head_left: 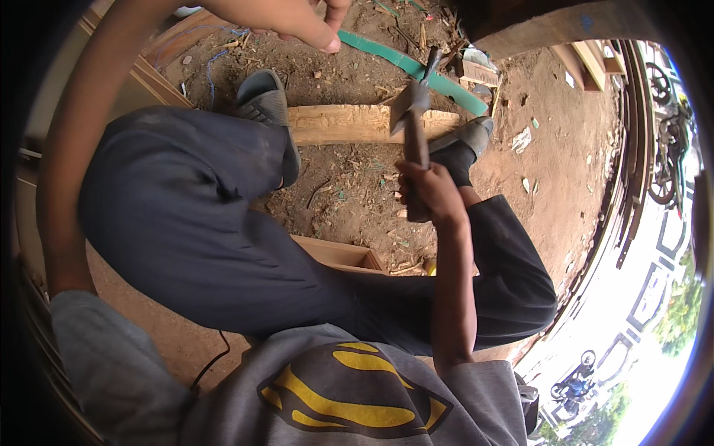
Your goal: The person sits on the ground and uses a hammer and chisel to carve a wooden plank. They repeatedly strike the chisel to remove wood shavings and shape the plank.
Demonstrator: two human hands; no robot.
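Observation:
My left hand (312, 26) is raised at the top, thumb and fingers pinched on the end of a long green strip (379, 52), which runs diagonally down toward my right foot. My right hand (431, 189) grips the wooden handle of a hatchet-like tool (418, 126), its metal head pointing away from me and overlapping the strip in view. Behind the tool, a pale rough-hewn wooden plank (335, 123) lies crosswise on the dirt between my sandalled feet (264, 111).
An open wooden box (342, 256) is beneath my legs. A curved timber (565, 26) juts in at top right, near stacked boards (591, 67). Wooden panels stand at left, a black cable (216, 360) runs by my hip, and motorbikes (669, 141) are outside at right. Wood scraps litter the dirt.

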